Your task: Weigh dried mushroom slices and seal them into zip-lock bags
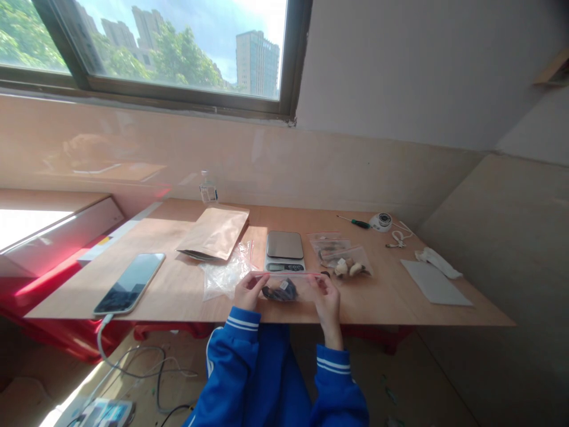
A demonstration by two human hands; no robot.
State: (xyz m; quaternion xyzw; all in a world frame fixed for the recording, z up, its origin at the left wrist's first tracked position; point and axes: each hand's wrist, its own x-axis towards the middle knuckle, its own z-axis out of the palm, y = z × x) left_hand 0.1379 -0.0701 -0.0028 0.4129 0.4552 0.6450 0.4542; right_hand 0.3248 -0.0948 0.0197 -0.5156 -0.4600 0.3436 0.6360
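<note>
Long flat wooden table point(186, 284) holds everything. Brown paper pouch point(216, 233) at back left, black phone point(130, 283) far left, small silver kitchen scale point(284, 249) in middle. Clear plastic zip bag with dark bits inside point(284, 287) sits at near edge, just in front of scale – long side runs left to right. Left hand point(247, 290) pinches left top corner, right hand point(326, 295) pinches right top corner – both equally close.

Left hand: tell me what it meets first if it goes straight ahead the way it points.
Probably the kitchen scale. The left hand, pinching the zip bag, points up-table toward it, though depth is unclear.
</note>
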